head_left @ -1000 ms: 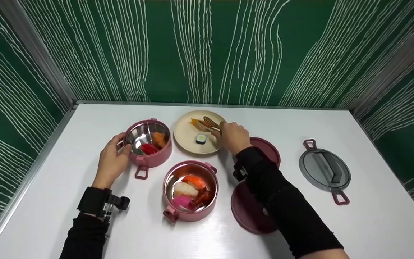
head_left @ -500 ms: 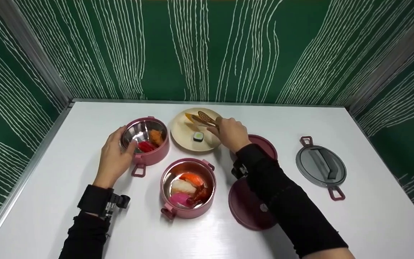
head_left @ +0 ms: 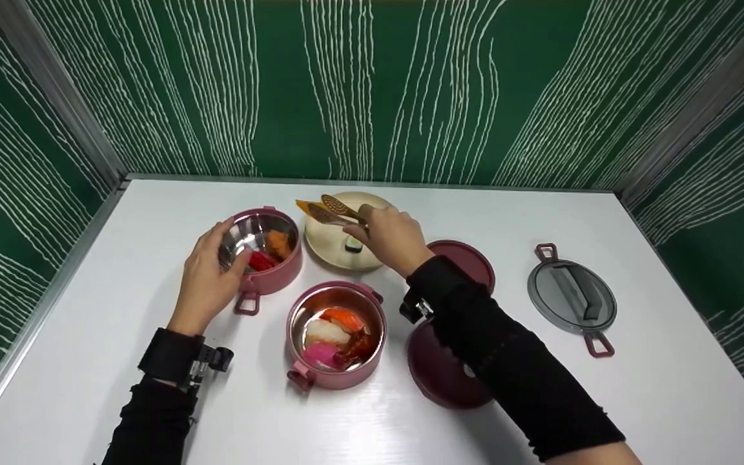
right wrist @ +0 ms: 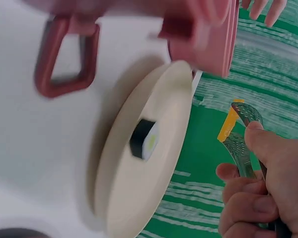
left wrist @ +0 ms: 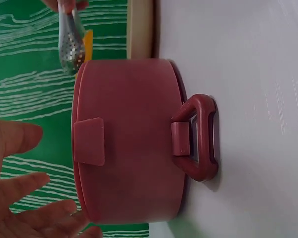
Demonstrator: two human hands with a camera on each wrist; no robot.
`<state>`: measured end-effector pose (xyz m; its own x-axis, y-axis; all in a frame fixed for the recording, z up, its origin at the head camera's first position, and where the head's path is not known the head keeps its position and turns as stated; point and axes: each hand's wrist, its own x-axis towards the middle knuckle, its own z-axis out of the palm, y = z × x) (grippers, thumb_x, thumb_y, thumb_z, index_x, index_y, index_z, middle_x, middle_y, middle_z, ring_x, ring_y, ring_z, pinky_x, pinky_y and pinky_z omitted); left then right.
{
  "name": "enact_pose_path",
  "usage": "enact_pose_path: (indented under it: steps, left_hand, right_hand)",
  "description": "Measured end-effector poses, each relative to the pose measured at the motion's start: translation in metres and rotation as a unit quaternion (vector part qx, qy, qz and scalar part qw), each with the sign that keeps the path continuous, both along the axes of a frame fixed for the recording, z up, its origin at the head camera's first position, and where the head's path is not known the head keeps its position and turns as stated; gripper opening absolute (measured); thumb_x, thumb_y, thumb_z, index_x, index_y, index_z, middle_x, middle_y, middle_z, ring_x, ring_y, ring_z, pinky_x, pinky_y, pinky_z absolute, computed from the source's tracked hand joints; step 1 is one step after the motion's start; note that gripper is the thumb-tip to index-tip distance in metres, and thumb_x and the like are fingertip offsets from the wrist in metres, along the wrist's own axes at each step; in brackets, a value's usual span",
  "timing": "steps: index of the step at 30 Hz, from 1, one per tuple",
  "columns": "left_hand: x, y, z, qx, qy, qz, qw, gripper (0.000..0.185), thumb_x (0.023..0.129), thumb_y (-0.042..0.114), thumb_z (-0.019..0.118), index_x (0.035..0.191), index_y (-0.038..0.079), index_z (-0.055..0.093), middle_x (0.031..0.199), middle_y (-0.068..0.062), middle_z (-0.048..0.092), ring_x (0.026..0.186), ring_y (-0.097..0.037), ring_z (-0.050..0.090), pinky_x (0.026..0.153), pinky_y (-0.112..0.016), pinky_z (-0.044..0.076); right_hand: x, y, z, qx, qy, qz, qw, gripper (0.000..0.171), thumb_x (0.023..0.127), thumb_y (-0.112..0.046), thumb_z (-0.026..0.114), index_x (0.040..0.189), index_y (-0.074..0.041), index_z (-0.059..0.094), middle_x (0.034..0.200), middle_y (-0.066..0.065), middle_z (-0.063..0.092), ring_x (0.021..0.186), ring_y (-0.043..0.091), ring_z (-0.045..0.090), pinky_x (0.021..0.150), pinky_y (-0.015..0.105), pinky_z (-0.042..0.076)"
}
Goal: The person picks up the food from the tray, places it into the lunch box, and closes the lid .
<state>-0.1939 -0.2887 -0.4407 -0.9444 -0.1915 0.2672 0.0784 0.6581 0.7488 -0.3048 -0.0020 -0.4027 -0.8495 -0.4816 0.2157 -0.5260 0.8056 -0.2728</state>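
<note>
My right hand [head_left: 394, 239] grips metal tongs [head_left: 341, 208], whose perforated tips pinch a flat yellow-orange food piece [right wrist: 230, 120]. The piece is up in the air, over the left edge of the beige plate [head_left: 328, 250]. A small sushi roll [right wrist: 145, 140] lies on that plate. To the plate's left stands a pink pot [head_left: 279, 276] with a steel inside, holding a red piece [head_left: 260, 261] and an orange fried piece [head_left: 278, 243]. My left hand [head_left: 207, 274] is at this pot's left side, fingers spread and fairly straight, fingertips right at the rim.
Nearer me stands a second pink pot [head_left: 346, 380] with several food pieces, including a pink one [head_left: 322, 354]. Two dark red round lids [head_left: 433, 361] lie partly under my right forearm. A grey see-through lid [head_left: 578, 294] with red handles lies at the right.
The tongs have lifted the yellow-orange piece off the plate and carried it left towards the left pot. My left hand's thumb has shifted slightly right over the pot's rim.
</note>
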Motion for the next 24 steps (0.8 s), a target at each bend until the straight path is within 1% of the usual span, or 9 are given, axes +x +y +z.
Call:
enact_pose_path:
  steps: [3, 5, 8, 10, 14, 17, 20, 24]
  left_hand:
    - [0.0, -0.002, -0.001, 0.0, -0.003, 0.007, 1.0, 0.06, 0.103, 0.02, 0.063, 0.155, 0.002, 0.041, 0.158, -0.026, 0.04, 0.148, -0.042, 0.037, 0.121, -0.06, 0.03]
    - [-0.001, -0.003, -0.001, -0.001, -0.005, 0.012, 0.9999, 0.06, 0.103, 0.02, 0.063, 0.155, 0.0, 0.041, 0.157, -0.027, 0.041, 0.147, -0.042, 0.037, 0.121, -0.059, 0.029]
    - [-0.001, -0.005, -0.002, 0.004, -0.01, 0.019, 0.9998, 0.058, 0.103, 0.017, 0.061, 0.154, -0.001, 0.041, 0.156, -0.027, 0.041, 0.148, -0.042, 0.037, 0.121, -0.06, 0.029]
    - [-0.001, -0.007, -0.002, 0.01, -0.016, 0.023, 0.9996, 0.058, 0.103, 0.016, 0.06, 0.154, -0.002, 0.04, 0.157, -0.027, 0.04, 0.148, -0.043, 0.036, 0.121, -0.06, 0.029]
    - [-0.001, -0.011, -0.005, 0.024, -0.037, 0.027, 0.9987, 0.059, 0.104, 0.017, 0.059, 0.155, -0.001, 0.039, 0.157, -0.027, 0.04, 0.147, -0.044, 0.037, 0.12, -0.059, 0.032]
    - [-0.001, -0.013, -0.006, 0.033, -0.049, 0.027, 0.9979, 0.058, 0.104, 0.018, 0.058, 0.156, -0.001, 0.038, 0.156, -0.028, 0.04, 0.145, -0.045, 0.039, 0.119, -0.057, 0.035]
    - [-0.001, -0.015, -0.006, 0.046, -0.055, 0.025, 0.9971, 0.058, 0.105, 0.018, 0.057, 0.156, -0.001, 0.037, 0.156, -0.028, 0.04, 0.145, -0.045, 0.04, 0.118, -0.055, 0.037]
    - [-0.002, -0.016, -0.005, 0.059, -0.065, 0.022, 0.9959, 0.059, 0.106, 0.017, 0.056, 0.157, -0.002, 0.034, 0.158, -0.027, 0.038, 0.146, -0.045, 0.04, 0.118, -0.051, 0.038]
  right_hand:
    - [0.007, -0.01, 0.001, 0.007, 0.026, 0.021, 0.999, 0.039, 0.101, -0.047, 0.063, 0.096, -0.009, 0.07, 0.084, 0.009, 0.071, 0.078, 0.032, 0.069, 0.07, 0.051, 0.057]
    - [0.011, -0.018, 0.002, 0.011, 0.034, 0.031, 0.999, 0.039, 0.101, -0.047, 0.063, 0.096, -0.009, 0.069, 0.082, 0.009, 0.072, 0.077, 0.032, 0.07, 0.069, 0.051, 0.057]
    - [0.018, -0.029, 0.002, 0.017, 0.027, 0.044, 0.999, 0.039, 0.101, -0.048, 0.064, 0.097, -0.009, 0.07, 0.082, 0.011, 0.073, 0.075, 0.035, 0.071, 0.067, 0.052, 0.056]
    - [0.022, -0.036, 0.004, 0.022, 0.017, 0.043, 0.999, 0.04, 0.101, -0.049, 0.063, 0.1, -0.01, 0.07, 0.084, 0.011, 0.073, 0.076, 0.035, 0.071, 0.067, 0.052, 0.057]
    - [0.029, -0.047, 0.004, 0.037, 0.0, 0.052, 0.998, 0.039, 0.1, -0.05, 0.064, 0.105, -0.012, 0.072, 0.086, 0.009, 0.073, 0.078, 0.031, 0.07, 0.069, 0.047, 0.058]
    - [0.035, -0.053, 0.001, 0.044, -0.009, 0.067, 0.997, 0.039, 0.1, -0.05, 0.064, 0.108, -0.013, 0.072, 0.087, 0.007, 0.074, 0.077, 0.028, 0.07, 0.07, 0.044, 0.059]
    - [0.039, -0.058, -0.001, 0.045, -0.008, 0.08, 0.996, 0.039, 0.1, -0.05, 0.064, 0.109, -0.013, 0.073, 0.09, 0.007, 0.075, 0.079, 0.028, 0.071, 0.07, 0.045, 0.061]
    - [0.042, -0.063, -0.001, 0.053, -0.004, 0.087, 0.995, 0.039, 0.1, -0.049, 0.065, 0.11, -0.013, 0.073, 0.093, 0.007, 0.076, 0.083, 0.028, 0.072, 0.073, 0.045, 0.061]
